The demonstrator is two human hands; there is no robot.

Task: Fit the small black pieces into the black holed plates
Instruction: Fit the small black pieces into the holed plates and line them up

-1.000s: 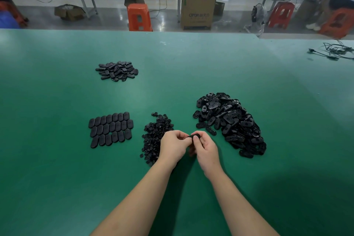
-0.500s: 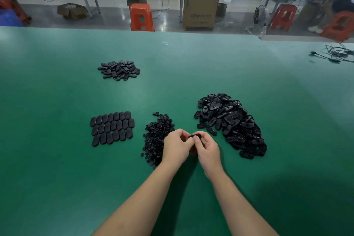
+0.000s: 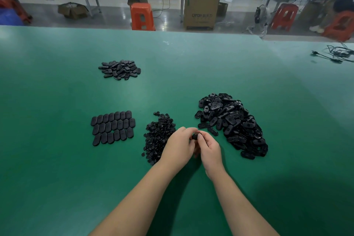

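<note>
Green desk (image 3: pixel 57 159), workshop benches behind. Left hand (image 3: pixel 179 146) and right hand (image 3: pixel 209 147) meet at lower centre, fingers pinching one holed plate (image 3: pixel 195 137) together; likely pressing a small piece in. Next, probably: seat it flush, add to the laid-out rows (image 3: pixel 113 127) at left.

dim overhead light, soft arm shadows on green table (image 3: pixel 57 178), wide-angle edge bending
</note>
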